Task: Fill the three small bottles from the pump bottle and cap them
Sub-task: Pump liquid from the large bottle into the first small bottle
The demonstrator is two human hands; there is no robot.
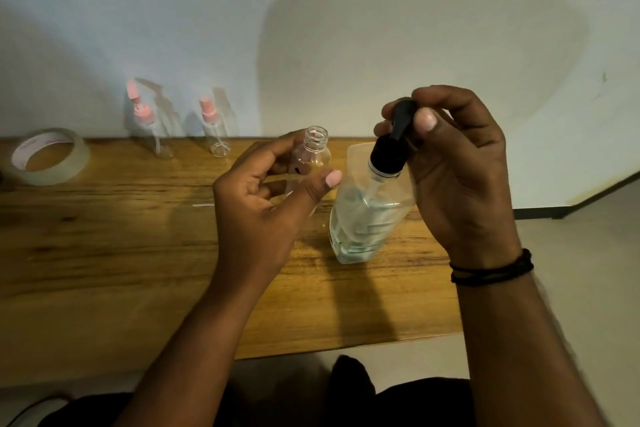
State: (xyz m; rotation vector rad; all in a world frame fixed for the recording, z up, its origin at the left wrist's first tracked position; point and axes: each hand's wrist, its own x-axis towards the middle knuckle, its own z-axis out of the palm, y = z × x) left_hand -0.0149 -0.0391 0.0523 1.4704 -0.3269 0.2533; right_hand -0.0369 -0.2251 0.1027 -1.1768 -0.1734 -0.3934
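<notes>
My left hand (263,204) holds a small clear bottle (313,152) upright above the wooden table (104,246); its neck is open and has no cap. Just to its right stands the clear pump bottle (367,215), tilted, with pale liquid inside and a black pump head (394,142). My right hand (457,170) grips that pump head from above, thumb and fingers around the nozzle. Two more small clear bottles with pink spray caps, one (152,128) at the left and one (214,128) beside it, stand at the back of the table against the wall.
A roll of clear tape (48,156) lies at the table's back left corner. A white wall rises directly behind the table. The floor shows to the right of the table's end, and my dark-clothed lap is below its front edge.
</notes>
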